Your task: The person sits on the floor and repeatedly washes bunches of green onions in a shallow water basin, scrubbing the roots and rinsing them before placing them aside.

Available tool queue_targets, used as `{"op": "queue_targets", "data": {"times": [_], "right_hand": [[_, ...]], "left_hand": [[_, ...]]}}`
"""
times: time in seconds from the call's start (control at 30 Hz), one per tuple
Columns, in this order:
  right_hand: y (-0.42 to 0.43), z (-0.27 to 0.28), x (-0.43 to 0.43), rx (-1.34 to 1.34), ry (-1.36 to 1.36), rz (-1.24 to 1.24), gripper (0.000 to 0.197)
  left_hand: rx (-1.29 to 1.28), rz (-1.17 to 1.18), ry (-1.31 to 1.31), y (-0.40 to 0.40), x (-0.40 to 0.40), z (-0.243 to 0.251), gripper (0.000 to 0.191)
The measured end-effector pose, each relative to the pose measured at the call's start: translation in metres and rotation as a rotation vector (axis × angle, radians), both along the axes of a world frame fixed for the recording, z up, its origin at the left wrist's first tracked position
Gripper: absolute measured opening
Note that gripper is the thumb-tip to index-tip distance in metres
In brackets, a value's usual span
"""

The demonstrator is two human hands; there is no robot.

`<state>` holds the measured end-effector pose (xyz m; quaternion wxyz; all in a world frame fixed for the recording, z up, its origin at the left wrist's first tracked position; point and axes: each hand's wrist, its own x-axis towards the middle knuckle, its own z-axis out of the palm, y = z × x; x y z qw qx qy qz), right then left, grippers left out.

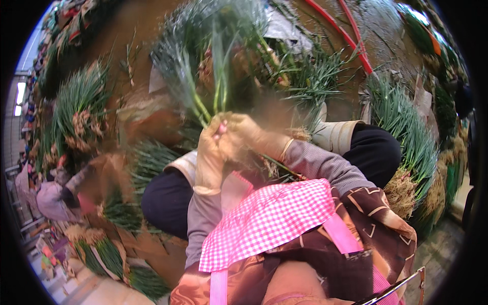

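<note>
Both hands wear pale latex-like gloves and meet in front of my body. My left hand [211, 148] is closed around the pinkish bulb ends of a few green onion stalks [217, 89], whose leaves point up and away. Against it, my right hand [244, 133] has its fingers bent at the same bulbs and roots; blur hides its exact hold. Beyond them lies a large heap of green onions [236, 23] with reddish bulbs. More loose green onions [316, 76] are to its right, and some roots and stalks show under my right wrist.
Bundled green onions [408, 129] lie at the right, others [80, 110] at the left. Red straps [349, 38] cross the wet brown floor at the upper right. A person in a pale hat [57, 200] is at the left. White rubber boots [335, 135] flank my hands.
</note>
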<state>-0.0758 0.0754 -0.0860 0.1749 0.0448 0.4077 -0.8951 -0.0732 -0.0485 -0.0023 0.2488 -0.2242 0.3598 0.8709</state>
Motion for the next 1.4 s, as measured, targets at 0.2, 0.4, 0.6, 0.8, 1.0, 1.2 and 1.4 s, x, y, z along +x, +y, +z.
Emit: {"op": "queue_targets", "data": {"times": [0.2,0.4,0.6,0.8,1.0,1.2,1.4], "right_hand": [[0.042,-0.004,-0.041,1.687,0.477,0.906,0.022],[0.124,0.093,-0.098,1.482,0.44,0.537,0.036],[0.155,0.026,-0.164,1.805,0.262,-0.31,0.044],[0.142,-0.017,-0.172,1.551,0.472,-0.63,0.026],[0.181,0.011,-0.144,0.162,-0.131,-0.22,0.014],[0.157,0.025,-0.101,0.727,0.152,0.099,0.042],[0.043,0.013,0.007,1.475,0.357,0.788,0.044]], "left_hand": [[0.169,-0.038,0.107,-0.001,0.006,0.037,0.02],[0.005,0.145,0.131,0.004,-0.003,0.032,0.021],[0.028,0.106,0.021,0.007,-0.01,0.01,0.031],[-0.122,0.168,0.134,0.007,-0.013,0.03,0.015],[-0.033,0.225,0.09,0.001,-0.013,0.033,0.016],[-0.036,0.214,0.218,-0.009,-0.016,0.024,0.017],[0.012,0.206,0.255,-0.009,-0.019,0.036,0.016]]}}
